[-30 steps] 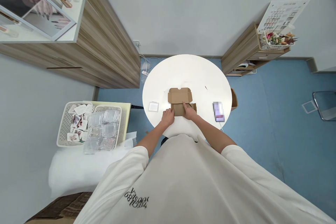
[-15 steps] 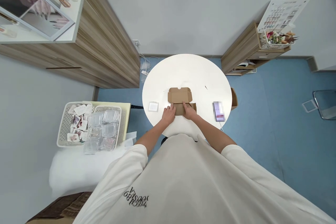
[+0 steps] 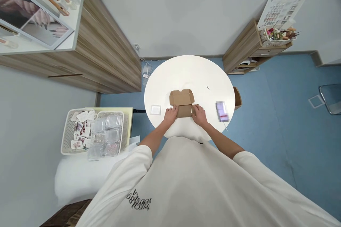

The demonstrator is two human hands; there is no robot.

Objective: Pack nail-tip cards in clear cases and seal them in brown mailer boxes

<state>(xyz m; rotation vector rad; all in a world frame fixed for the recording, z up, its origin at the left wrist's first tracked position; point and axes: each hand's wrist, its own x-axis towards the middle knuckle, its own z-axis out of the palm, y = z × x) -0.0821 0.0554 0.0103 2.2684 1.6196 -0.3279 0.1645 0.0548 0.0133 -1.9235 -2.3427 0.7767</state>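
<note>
A small brown cardboard box [image 3: 182,102] lies unfolded near the front of a round white table [image 3: 189,74], its lid flap standing open toward the far side. My left hand [image 3: 171,114] grips the box's left front corner with curled fingers. My right hand [image 3: 199,114] holds the right end of the box, fingers pressed on the side flap. Both hands rest at the table's near edge.
A small clear square packet [image 3: 155,109] lies left of the box and a phone [image 3: 221,111] right of it. A white basket [image 3: 93,131] of packets sits low on the left. Wooden cabinets stand at the back left [image 3: 106,53] and back right [image 3: 245,48].
My right hand has slid from the middle of the box to its right end. My left hand has moved up onto the left corner. The camera has shifted slightly.
</note>
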